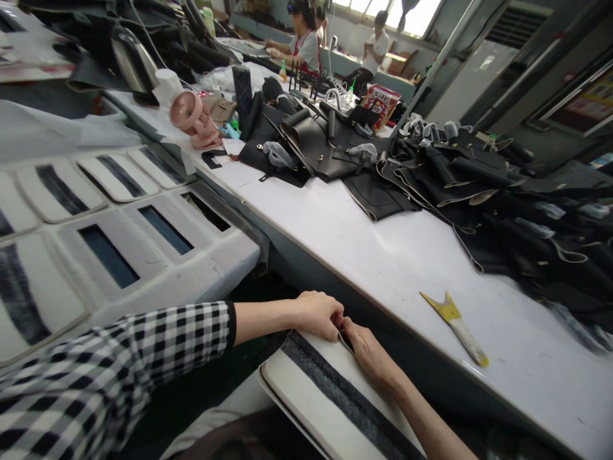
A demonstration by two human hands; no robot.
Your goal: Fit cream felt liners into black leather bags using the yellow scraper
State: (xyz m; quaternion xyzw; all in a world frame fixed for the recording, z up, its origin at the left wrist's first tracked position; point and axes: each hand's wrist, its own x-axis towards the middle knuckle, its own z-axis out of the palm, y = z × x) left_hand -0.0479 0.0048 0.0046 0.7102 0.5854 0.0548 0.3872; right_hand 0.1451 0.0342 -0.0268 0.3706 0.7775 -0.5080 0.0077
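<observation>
On my lap rests a cream panel with rounded corners and a dark, rough stripe along it (330, 390); it looks like a layered leather piece. My left hand (318, 315) is closed over its far edge, fingers curled downward. Close against it, my right hand (368, 351) pinches the same edge near the far corner. The fingertips of both hands almost meet there, and what lies between them is partly hidden.
Similar striped panels (60, 191) lie on a covered surface with slots (234, 252) at left. On the white table (306, 223) are a yellow-ended scraper-like tool (454, 326), black leather pieces (325, 144), a pink fan (189, 115) and a kettle (134, 61). Other people sit farther back.
</observation>
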